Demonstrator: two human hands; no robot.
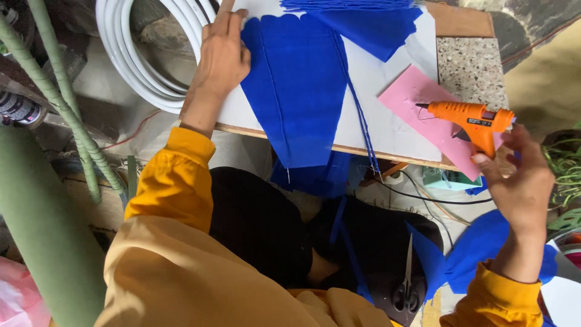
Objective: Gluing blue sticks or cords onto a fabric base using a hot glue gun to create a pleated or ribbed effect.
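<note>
Flat and spread, my left hand (223, 51) pressed down on the upper left edge of the blue fabric piece (296, 91), fingers reaching toward the far side of the white board (387, 130). That fabric lay on the board and tapered toward me, its narrow end hanging over the near edge above my lap. Over on the other side, my right hand (521, 181) was wrapped loosely around the handle of the orange glue gun (471, 117), whose nozzle pointed left over a pink sheet (423, 103) lying on the board's right end. A coil of white tubing (142, 57) sat just beside my left wrist. Scissors (407, 290) rested low on my dark lap, near more blue fabric.
</note>
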